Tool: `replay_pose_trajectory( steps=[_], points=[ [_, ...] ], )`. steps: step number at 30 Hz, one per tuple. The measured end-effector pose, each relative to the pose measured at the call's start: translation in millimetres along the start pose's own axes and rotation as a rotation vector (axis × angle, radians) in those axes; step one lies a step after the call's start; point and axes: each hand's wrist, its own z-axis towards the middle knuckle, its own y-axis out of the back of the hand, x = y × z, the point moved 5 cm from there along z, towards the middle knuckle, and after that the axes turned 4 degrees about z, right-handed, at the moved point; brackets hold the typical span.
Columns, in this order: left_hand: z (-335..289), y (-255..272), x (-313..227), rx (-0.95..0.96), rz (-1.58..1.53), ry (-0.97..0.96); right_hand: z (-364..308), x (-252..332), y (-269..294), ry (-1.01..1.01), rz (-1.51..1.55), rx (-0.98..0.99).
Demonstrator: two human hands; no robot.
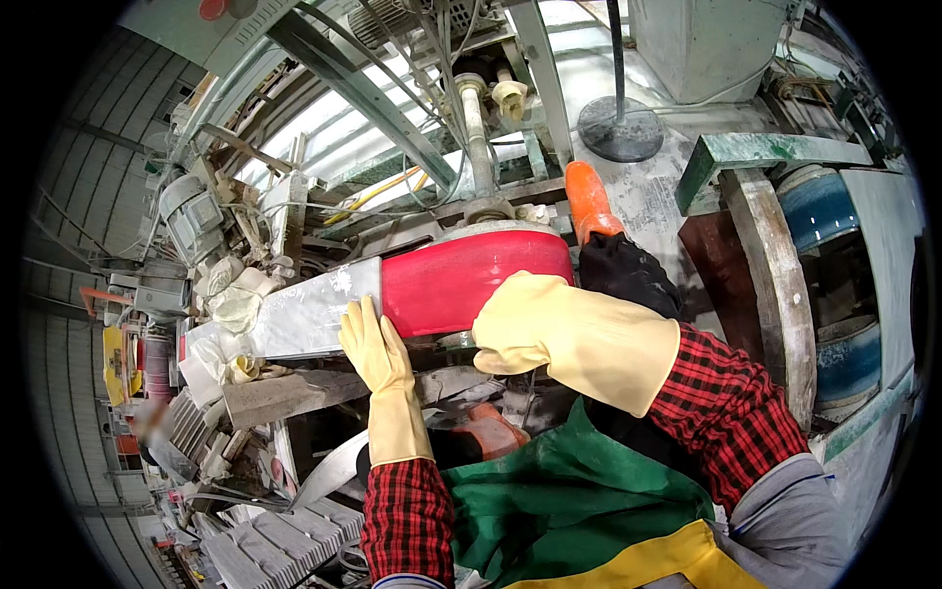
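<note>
In front of me lies a long housing with a rounded red end [471, 270] and a worn grey sheet-metal part [319, 304]. My left hand [381, 358], in a cream rubber glove, rests with fingers stretched out on the near edge where grey meets red. My right hand [535, 329], gloved alike, is curled over the near side of the red end. Its fingertips are turned under, and what they hold, if anything, is hidden. A vertical pipe [476, 128] rises behind the red end.
An orange boot [587, 201] stands beyond the red end, near a round black base with a pole [620, 128]. Blue drums [819, 211] sit in a green frame at right. A motor [191, 216], rubble and loose cables crowd the left. A wooden plank [294, 393] lies below the housing.
</note>
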Motion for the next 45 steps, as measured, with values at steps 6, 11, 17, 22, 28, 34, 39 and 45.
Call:
replay_pose_trajectory(
  steps=[6,11,17,22,28,34,39,45],
  points=[
    [3.9,5.1,-7.5,-0.007,-0.026,-0.027,2.0,0.3,-1.2,-0.008,-0.051,0.024],
    [3.0,7.7,-6.1,-0.041,-0.046,-0.059,4.2,0.2,-2.6,-0.049,-0.017,0.032],
    [7.4,6.5,-12.3,-0.069,-0.051,-0.106,0.2,-1.6,0.4,-0.078,-0.005,0.015],
    [6.3,4.5,-7.1,0.03,0.05,-0.049,-5.0,2.3,6.3,-0.09,0.05,0.011],
    [0.2,-7.0,1.4,0.046,0.04,-0.035,24.9,-14.0,-21.9,-0.191,-0.009,-0.053],
    [-0.2,-13.6,10.1,0.071,0.028,-0.03,28.1,-10.6,-20.5,-0.066,0.02,0.073],
    [-2.2,-14.5,17.6,0.075,0.053,-0.021,30.2,-7.6,-22.4,-0.059,-0.035,-0.015],
    [-2.7,-14.5,17.9,0.034,0.037,-0.052,32.3,-7.7,-22.4,-0.038,-0.043,-0.01]
  ],
)
